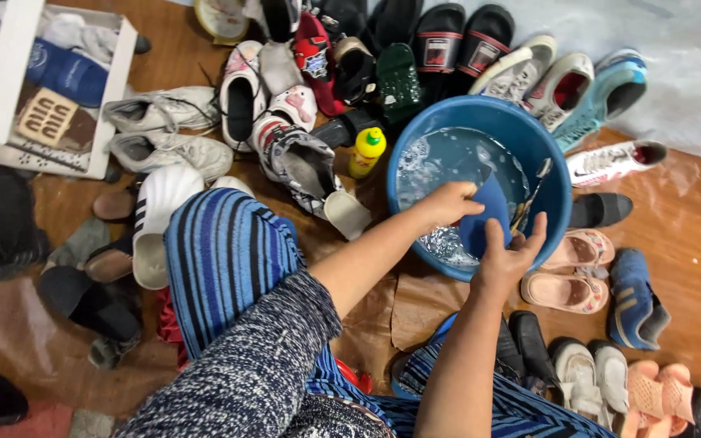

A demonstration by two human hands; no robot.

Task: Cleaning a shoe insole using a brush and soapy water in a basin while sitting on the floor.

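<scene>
Blue shoe [480, 223] sits gripped in both your hands [448, 203] [509, 259] over the soapy basin [557, 182]. Washing looks underway. Many shoes [164, 109] remain.

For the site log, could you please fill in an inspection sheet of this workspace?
Surface: brown floor, partly under crumpled sheeting.
Job's things: blue basin of soapy water; blue shoe held over it.
Clutter: many shoes around; yellow bottle beside the basin; white sneakers.
Hands: left hand and right hand both grip the blue shoe.
Cables: nothing seen.
Surroundings: white box holding footwear, upper left.
</scene>
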